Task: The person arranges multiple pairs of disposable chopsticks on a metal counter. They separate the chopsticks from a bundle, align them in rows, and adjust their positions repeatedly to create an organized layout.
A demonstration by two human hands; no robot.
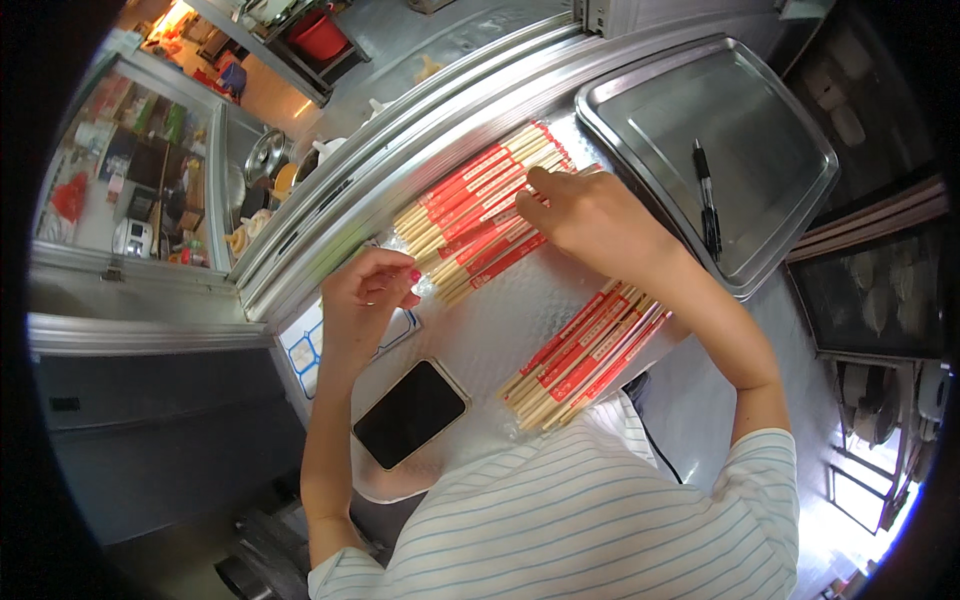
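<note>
A row of disposable chopsticks (pixel 487 176) in red printed paper wrappers lies on clear plastic across the far part of the metal-look tabletop (pixel 480 322). My right hand (pixel 581 214) is over the right ends of this row, thumb and forefinger pinched on a slightly blurred wrapped pair (pixel 480 234). At the row's left ends is my left hand (pixel 371 289), its fingers curled; whether they grip the pair's tip or the plastic is unclear. Closer to my body rests a second bunch of wrapped chopsticks (pixel 585 352), partly hidden by my right forearm.
A smartphone (pixel 410 414) with a dark screen lies near my left forearm. On the right, a steel tray (pixel 765 135) holds a black pen (pixel 706 199). An aluminium window track (pixel 420 135) borders the far side. A blue-and-white patterned sheet (pixel 304 356) sits at the left.
</note>
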